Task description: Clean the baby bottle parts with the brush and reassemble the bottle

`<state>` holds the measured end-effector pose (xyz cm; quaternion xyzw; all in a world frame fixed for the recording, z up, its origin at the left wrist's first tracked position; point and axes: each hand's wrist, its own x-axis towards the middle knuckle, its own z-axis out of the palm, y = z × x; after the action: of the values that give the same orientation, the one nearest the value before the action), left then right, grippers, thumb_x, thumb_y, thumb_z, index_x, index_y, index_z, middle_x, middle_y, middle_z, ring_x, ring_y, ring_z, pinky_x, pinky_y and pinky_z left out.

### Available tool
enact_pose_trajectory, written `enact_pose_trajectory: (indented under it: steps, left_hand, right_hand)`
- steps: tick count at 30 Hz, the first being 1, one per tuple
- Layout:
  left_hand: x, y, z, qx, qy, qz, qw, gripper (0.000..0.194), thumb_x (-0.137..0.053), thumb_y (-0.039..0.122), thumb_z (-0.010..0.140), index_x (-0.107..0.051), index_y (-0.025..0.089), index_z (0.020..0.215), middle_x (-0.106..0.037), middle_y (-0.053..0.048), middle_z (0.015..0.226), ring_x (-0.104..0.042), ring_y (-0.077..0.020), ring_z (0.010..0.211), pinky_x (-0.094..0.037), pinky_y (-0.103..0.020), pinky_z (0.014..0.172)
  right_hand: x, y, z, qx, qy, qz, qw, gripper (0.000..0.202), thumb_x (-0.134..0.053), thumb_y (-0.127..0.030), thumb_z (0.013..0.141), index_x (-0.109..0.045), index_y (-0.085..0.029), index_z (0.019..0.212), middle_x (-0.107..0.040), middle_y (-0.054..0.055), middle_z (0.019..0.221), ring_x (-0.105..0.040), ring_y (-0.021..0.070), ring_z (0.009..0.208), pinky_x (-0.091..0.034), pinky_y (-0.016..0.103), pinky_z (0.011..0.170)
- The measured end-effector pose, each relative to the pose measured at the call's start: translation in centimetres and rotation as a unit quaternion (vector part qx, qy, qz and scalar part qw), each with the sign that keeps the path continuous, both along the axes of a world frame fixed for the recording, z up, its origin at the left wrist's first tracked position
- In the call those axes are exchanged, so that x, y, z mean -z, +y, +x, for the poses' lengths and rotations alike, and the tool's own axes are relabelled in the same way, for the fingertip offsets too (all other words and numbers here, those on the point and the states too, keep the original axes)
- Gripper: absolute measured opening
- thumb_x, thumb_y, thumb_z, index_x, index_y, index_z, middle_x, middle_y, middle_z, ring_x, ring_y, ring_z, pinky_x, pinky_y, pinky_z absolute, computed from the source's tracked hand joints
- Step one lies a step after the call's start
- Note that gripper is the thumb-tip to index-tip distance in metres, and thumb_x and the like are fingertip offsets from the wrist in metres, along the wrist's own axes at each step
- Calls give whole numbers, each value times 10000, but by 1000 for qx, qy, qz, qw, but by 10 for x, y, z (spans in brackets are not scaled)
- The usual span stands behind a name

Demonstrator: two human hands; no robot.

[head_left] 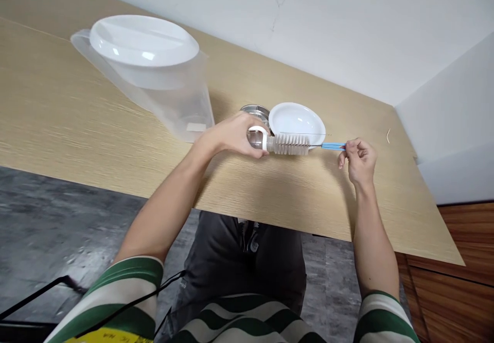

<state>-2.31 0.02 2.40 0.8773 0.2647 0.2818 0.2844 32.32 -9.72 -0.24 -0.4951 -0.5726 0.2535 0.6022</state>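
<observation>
Bottle brush (301, 145), blue handle (334, 146), pale bristles (289, 144), probably twisted-wire stem (315, 146)

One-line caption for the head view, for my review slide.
Right hand holding a blue-handled brush, its bristled end at the white-rimmed container in the left hand.

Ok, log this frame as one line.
left hand: holds clear container; right hand: pinches blue brush handle; bristles: at container's mouth; nearby: white bowl, metal dish
</observation>
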Motion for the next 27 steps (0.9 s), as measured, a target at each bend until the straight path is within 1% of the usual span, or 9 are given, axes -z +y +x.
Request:
enact_pose_trajectory:
  steps: [1, 3, 6, 8, 10, 13, 18, 24, 27]
  left_hand:
    - [1, 0, 1, 0, 2, 6, 1000, 394, -833, 371, 589, -777, 203, 941, -770, -45, 906, -691, -249, 921, -499, -356, 848]
    - [2, 1, 1, -2, 9, 14, 1000, 374, -832, 365, 590, -780, 220, 931, -773, -39, 911, -692, -251, 930, -500, -357, 852]
    - [1, 2, 0, -12, 21, 16, 1000, 363, -832, 368, 603, -779, 229, 934, -772, -38, 914, -690, -248, 916, -502, -355, 846]
    - [-1, 2, -2, -20, 32, 14, 999, 386, -829, 382, 616, -775, 211, 958, -771, -50, 932, -688, -243, 896, -502, -356, 840]
    - [-3, 1, -3, -26, 38, 15, 999, 408, -823, 395, 626, -769, 190, 974, -768, -62, 954, -686, -239, 888, -500, -358, 840]
    - [-4, 1, -2, -26, 36, 20, 999, 423, -823, 403, 627, -766, 181, 984, -767, -68, 960, -685, -238, 886, -498, -366, 849]
    - [-3, 2, -2, -18, 37, 13, 999, 440, -827, 421, 625, -771, 193, 997, -770, -59, 933, -683, -229, 838, -499, -355, 798]
    - [-3, 0, -4, -23, 44, -22, 999, 411, -818, 414, 624, -764, 179, 956, -748, -45, 863, -664, -195, 773, -498, -322, 747]
    - [-2, 0, -4, -22, 43, -24, 999, 416, -815, 422, 628, -760, 186, 966, -740, -40, 850, -658, -195, 766, -499, -327, 752]
  right_hand:
    - [0, 0, 1, -5, -4, -12, 1000, 462, -748, -574, 847, -568, -189, 667, -563, -66, 542, -478, 54, 329, -366, 187, 322]
    - [-2, -1, 2, -16, -16, -35, 999, 443, -744, -559, 859, -591, -186, 676, -574, -59, 547, -480, 51, 348, -398, 189, 353]
    - [-6, -2, 3, -35, -17, -33, 999, 357, -808, -523, 808, -679, -209, 919, -661, -42, 628, -615, 101, 489, -513, 213, 448]
    - [-7, -2, 2, -36, -7, -15, 999, 443, -861, -500, 753, -673, -231, 1050, -717, -29, 704, -685, 133, 577, -559, 231, 480]
    - [-7, -2, 2, -24, -3, -1, 1000, 457, -879, -494, 731, -673, -228, 1040, -746, -16, 734, -720, 149, 604, -600, 252, 516]
    - [-5, -1, 3, -1, -1, 3, 1000, 431, -861, -516, 747, -680, -207, 986, -762, 5, 728, -738, 166, 584, -642, 286, 563]
    - [-3, 1, 2, 12, -10, 6, 1000, 451, -851, -556, 740, -660, -210, 958, -740, -13, 673, -729, 176, 540, -624, 279, 506]
    - [-3, -1, 3, 49, -51, 54, 996, 359, -817, -531, 793, -693, -224, 931, -682, -41, 695, -658, 118, 494, -565, 249, 469]
    - [-1, -2, 4, 52, -73, 56, 994, 339, -782, -530, 833, -699, -221, 946, -657, -42, 689, -634, 105, 484, -516, 231, 451]
